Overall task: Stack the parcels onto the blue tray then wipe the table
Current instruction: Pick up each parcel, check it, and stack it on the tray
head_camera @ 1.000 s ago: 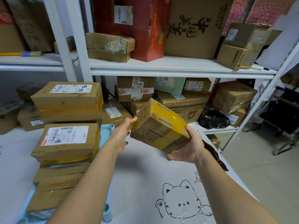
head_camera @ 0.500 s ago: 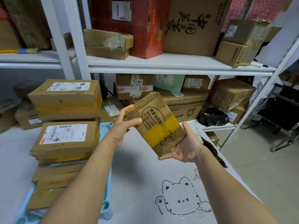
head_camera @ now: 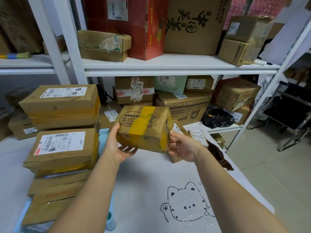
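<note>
Parcel, a brown cardboard box banded with yellow tape (head_camera: 144,128), was held in mid-air, long axis left-right, left hand (head_camera: 117,145) cupping underneath, right hand (head_camera: 183,147) fingers pressed on its end; stacked brown parcels (head_camera: 62,148) on blue plastic tray (head_camera: 102,140) lay leftward, nearer left hand.

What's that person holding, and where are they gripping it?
A taped cardboard parcel, left hand at its left end, right hand at its right end.

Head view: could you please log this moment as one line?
stage: stacking | left hand + right hand: holding parcel above table | blue tray: two stacks | wiping: not started
</note>
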Demonstrator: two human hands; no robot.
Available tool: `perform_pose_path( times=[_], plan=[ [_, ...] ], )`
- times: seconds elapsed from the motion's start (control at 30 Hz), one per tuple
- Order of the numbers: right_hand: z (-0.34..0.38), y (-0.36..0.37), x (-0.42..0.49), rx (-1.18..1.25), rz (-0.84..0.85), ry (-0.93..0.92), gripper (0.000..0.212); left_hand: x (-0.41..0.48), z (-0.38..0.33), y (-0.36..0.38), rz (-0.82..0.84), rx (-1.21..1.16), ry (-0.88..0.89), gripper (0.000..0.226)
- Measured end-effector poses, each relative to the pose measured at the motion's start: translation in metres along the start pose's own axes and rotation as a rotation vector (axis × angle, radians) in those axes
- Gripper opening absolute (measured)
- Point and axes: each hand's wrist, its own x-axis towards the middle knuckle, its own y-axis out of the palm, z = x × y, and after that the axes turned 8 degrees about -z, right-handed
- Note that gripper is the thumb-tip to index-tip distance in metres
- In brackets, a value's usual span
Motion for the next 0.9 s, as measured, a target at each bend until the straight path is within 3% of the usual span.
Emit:
perform_pose_path(
  times=[0.13, 0.27, 0.33, 0.5, 0.6, 0.67, 0.9],
  plan=[
    [0.006, 0.008, -0.005, 0.044, -0.024, -0.044, 0.030, -0.002, 0.003, 0.004, -0.084, -0.029, -0.050, 0.063],
    [0.015, 0.010, -0.006, 0.024, -0.073, 0.006, 0.072, -0.001, 0.002, 0.007, -0.163, 0.139, -0.023, 0.074],
    [0.019, 0.013, -0.006, 0.010, -0.054, 0.058, 0.081, -0.002, 0.003, 0.010, -0.184, 0.266, 0.020, 0.085],
    [0.019, 0.013, -0.004, 0.044, -0.139, 0.121, 0.062, -0.014, -0.003, 0.021, -0.123, 0.416, 0.117, 0.078],
    [0.014, 0.007, 0.001, 0.099, -0.167, 0.227, 0.069, -0.019, -0.010, 0.025, -0.063, 0.444, 0.207, 0.063],
    [0.009, 0.003, 0.005, 0.116, -0.180, 0.258, 0.073, -0.018, -0.012, 0.026, -0.041, 0.456, 0.273, 0.066],
    [-0.006, -0.003, 0.003, 0.247, -0.046, 0.337, 0.069, -0.010, -0.007, 0.024, 0.008, 0.380, 0.456, 0.058]
  ],
)
